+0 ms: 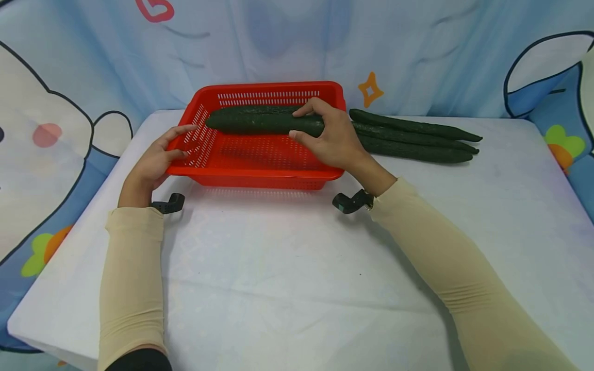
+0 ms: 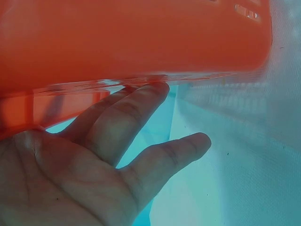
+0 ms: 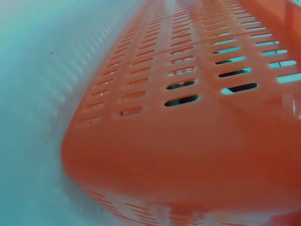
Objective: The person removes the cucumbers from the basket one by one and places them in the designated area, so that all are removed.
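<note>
A red slotted plastic basket [image 1: 260, 179] stands at the back of the table. My left hand [image 1: 150, 162] grips its left rim, forefinger and thumb showing over the edge; the left wrist view has that hand's other fingers under the rim, beside the basket wall [image 2: 131, 42]. My right hand [image 1: 331, 134] holds a long dark green cucumber [image 1: 260, 123] near its right end, thumb in front and fingers behind. This cucumber lies lengthwise within the basket, in front of another cucumber [image 1: 252, 110]. In the right wrist view the basket side [image 3: 188, 155] hides my right hand.
Three more cucumbers [image 1: 417, 136] lie side by side on the white-covered table [image 1: 278, 283], right of the basket, their left ends partly behind my right hand. A printed blue curtain [image 1: 287, 41] hangs behind the table.
</note>
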The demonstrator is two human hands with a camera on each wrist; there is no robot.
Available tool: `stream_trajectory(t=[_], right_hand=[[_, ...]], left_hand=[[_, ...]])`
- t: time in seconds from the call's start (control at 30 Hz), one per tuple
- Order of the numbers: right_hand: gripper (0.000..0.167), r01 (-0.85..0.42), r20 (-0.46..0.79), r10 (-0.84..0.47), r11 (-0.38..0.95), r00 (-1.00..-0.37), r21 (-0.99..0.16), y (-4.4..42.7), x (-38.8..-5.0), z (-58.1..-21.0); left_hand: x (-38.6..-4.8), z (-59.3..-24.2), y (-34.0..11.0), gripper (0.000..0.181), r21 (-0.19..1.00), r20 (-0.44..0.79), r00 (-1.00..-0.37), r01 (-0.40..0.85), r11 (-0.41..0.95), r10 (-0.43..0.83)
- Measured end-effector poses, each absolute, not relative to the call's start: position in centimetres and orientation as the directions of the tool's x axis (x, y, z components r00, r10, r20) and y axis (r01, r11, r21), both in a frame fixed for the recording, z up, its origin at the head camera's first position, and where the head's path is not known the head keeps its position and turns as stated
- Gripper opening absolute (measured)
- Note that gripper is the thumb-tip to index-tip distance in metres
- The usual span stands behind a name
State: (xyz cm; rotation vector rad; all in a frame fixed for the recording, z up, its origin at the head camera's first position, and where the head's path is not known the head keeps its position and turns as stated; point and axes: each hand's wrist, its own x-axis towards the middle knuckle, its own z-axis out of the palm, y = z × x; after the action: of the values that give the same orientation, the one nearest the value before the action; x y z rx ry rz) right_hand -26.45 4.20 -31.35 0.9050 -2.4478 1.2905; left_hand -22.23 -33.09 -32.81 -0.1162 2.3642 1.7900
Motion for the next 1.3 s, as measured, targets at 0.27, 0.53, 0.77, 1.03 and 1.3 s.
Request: stream_trajectory(t=[0.27, 0.53, 0.77, 1.03, 1.3], right_hand=[[0.034, -0.630, 0.485, -0.408, 0.413, -0.773, -0.658, 4.4, -26.0, -31.4], [0.035, -0.633, 0.481, -0.413, 0.452, -0.773, -0.629, 4.8, -25.4, -31.9], [0.036, -0.649, 0.519, -0.393, 0.396, -0.759, -0.650, 5.2, -25.2, -32.5], [0.034, -0.701, 0.624, -0.323, 0.268, -0.712, -0.661, 5.4, -24.7, -33.0], [0.034, -0.726, 0.678, -0.262, 0.208, -0.687, -0.655, 5.6, -24.5, -33.2]], left_hand=[[-22.2, -32.7, -33.0, 0.057, 0.951, -0.186, -0.981, -0.166, 0.262, 0.050], [-22.1, -32.7, -33.1, 0.057, 0.947, -0.199, -0.979, -0.182, 0.265, 0.040], [-22.1, -32.7, -33.1, 0.056, 0.948, -0.197, -0.980, -0.180, 0.261, 0.041], [-22.1, -32.7, -33.0, 0.057, 0.949, -0.196, -0.980, -0.179, 0.261, 0.042], [-22.1, -32.6, -32.9, 0.058, 0.949, -0.195, -0.980, -0.177, 0.261, 0.044]])
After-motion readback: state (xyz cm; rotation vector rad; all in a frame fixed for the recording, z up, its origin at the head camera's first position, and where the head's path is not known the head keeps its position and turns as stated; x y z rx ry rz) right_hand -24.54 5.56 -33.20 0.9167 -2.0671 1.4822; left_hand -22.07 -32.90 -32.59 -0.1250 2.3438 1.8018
